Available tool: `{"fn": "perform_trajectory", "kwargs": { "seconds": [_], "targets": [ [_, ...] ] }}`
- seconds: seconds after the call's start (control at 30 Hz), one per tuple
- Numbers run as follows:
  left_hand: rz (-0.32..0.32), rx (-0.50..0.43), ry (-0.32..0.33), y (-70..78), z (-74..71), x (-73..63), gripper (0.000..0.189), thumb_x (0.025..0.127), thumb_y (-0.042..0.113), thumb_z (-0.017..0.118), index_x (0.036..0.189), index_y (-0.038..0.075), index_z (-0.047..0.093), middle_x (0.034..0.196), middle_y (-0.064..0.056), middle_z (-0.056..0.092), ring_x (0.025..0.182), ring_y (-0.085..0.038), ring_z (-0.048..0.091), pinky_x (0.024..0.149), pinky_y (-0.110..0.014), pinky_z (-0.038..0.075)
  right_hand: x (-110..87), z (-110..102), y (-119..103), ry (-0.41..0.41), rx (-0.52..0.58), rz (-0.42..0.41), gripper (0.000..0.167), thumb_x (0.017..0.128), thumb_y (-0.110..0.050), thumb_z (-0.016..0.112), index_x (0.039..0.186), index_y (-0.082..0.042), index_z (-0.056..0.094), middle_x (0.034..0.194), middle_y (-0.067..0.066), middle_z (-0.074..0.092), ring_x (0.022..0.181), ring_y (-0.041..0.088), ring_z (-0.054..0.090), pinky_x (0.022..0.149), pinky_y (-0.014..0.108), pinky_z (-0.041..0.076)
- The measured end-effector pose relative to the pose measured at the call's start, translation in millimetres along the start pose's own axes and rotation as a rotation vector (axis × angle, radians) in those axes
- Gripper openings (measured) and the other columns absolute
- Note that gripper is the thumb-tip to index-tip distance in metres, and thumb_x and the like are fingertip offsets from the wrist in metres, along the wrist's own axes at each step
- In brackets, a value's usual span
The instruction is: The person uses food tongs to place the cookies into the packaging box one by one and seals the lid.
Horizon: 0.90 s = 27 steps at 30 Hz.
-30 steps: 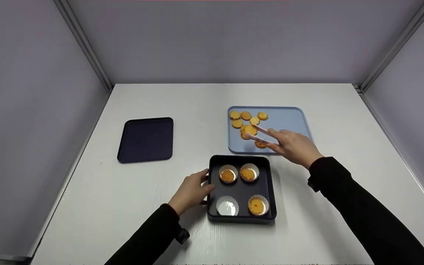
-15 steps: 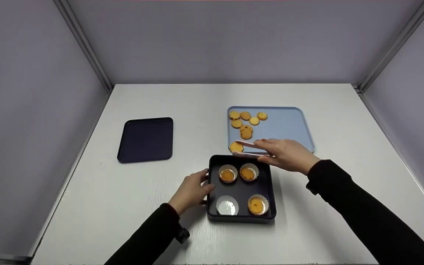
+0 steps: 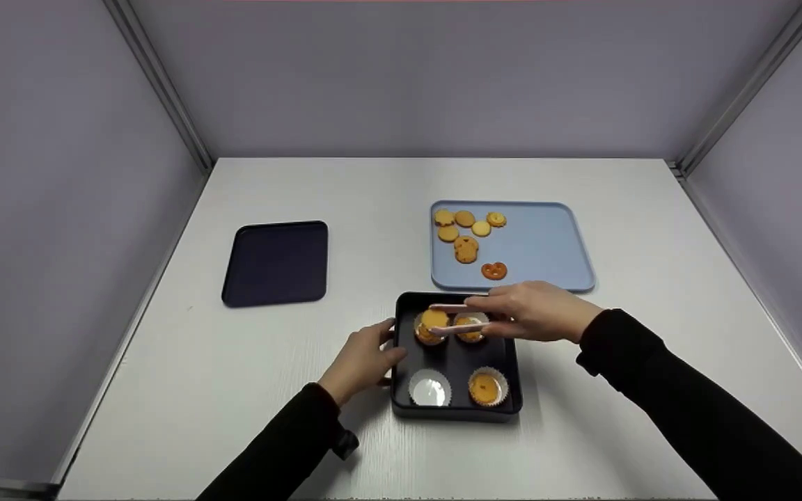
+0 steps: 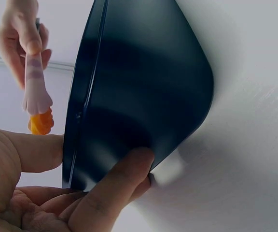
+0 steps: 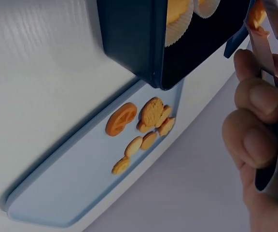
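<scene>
My left hand [image 3: 365, 358] grips the left wall of a deep dark square baking pan [image 3: 455, 362], thumb over the rim and fingers along the outside. My right hand [image 3: 544, 311] holds pale pink tongs [image 3: 462, 328] whose tips look like paws in the left wrist view. Between the tips is a yellow cookie [image 3: 434, 319], above the back-left paper cup [image 3: 420, 341], which has a swirled cookie in it. The back-right cup [image 3: 483, 335] and front-right cup [image 3: 489, 403] hold cookies too. Only the white inside shows in the front-left cup [image 3: 430, 390].
A light blue tray [image 3: 547, 243] lies behind the pan, with several cookies at its left and a pretzel-shaped cookie [image 3: 494, 271] near its front edge. A flat dark tray [image 3: 279, 264] lies at the left of the white table [image 3: 185, 390]. Grey walls surround the table.
My right hand has carried the cookie in the tongs from the blue tray toward me and left, over the back-left cup. My left hand has stayed on the pan.
</scene>
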State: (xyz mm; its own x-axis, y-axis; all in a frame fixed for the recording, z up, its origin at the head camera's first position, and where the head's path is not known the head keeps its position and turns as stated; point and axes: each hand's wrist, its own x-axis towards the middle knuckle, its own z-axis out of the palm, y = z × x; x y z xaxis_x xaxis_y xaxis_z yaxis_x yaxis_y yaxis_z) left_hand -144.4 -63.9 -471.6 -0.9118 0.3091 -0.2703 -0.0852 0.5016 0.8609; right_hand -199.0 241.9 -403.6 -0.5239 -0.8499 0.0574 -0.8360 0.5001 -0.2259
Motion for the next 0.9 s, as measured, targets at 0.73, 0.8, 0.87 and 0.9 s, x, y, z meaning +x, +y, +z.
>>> {"fn": "perform_trajectory", "kwargs": {
  "seconds": [0.73, 0.8, 0.87, 0.9],
  "targets": [
    [0.007, -0.047, 0.001, 0.9, 0.5, 0.2, 0.062, 0.1, 0.012, 0.063, 0.156, 0.001, 0.039, 0.146, -0.025, 0.054, 0.12, -0.032, 0.064, 0.069, -0.033, 0.064, 10.6, 7.4, -35.2, -0.229, -0.018, -0.071, 0.039, 0.096, -0.033, 0.071, 0.132, -0.017, 0.069, 0.095, 0.002, 0.072, 0.069, 0.011, 0.061, 0.058, 0.032, 0.053],
    [0.011, -0.032, 0.003, 0.9, 0.6, 0.5, 0.062, 0.1, 0.013, 0.063, 0.156, 0.001, 0.039, 0.146, -0.025, 0.055, 0.124, -0.032, 0.062, 0.074, -0.034, 0.064, 11.0, 8.3, -36.3, -0.241, -0.025, -0.075, 0.039, 0.095, -0.033, 0.072, 0.131, -0.017, 0.069, 0.098, 0.002, 0.074, 0.071, 0.011, 0.063, 0.059, 0.033, 0.054],
    [0.014, -0.004, 0.008, 1.0, 0.6, 0.4, 0.062, 0.1, 0.014, 0.064, 0.156, 0.0, 0.039, 0.145, -0.024, 0.056, 0.129, -0.033, 0.058, 0.086, -0.038, 0.062, 11.1, 9.4, -37.2, -0.252, -0.029, -0.08, 0.038, 0.095, -0.033, 0.072, 0.13, -0.018, 0.07, 0.099, 0.001, 0.074, 0.072, 0.011, 0.063, 0.059, 0.032, 0.054],
    [0.013, 0.008, 0.011, 1.1, 0.6, 0.4, 0.062, 0.1, 0.014, 0.064, 0.156, 0.0, 0.039, 0.145, -0.023, 0.056, 0.132, -0.034, 0.056, 0.093, -0.041, 0.059, 11.3, 9.9, -37.5, -0.259, -0.032, -0.08, 0.038, 0.095, -0.034, 0.072, 0.13, -0.018, 0.07, 0.099, 0.001, 0.074, 0.072, 0.01, 0.062, 0.059, 0.032, 0.054]
  ]
}}
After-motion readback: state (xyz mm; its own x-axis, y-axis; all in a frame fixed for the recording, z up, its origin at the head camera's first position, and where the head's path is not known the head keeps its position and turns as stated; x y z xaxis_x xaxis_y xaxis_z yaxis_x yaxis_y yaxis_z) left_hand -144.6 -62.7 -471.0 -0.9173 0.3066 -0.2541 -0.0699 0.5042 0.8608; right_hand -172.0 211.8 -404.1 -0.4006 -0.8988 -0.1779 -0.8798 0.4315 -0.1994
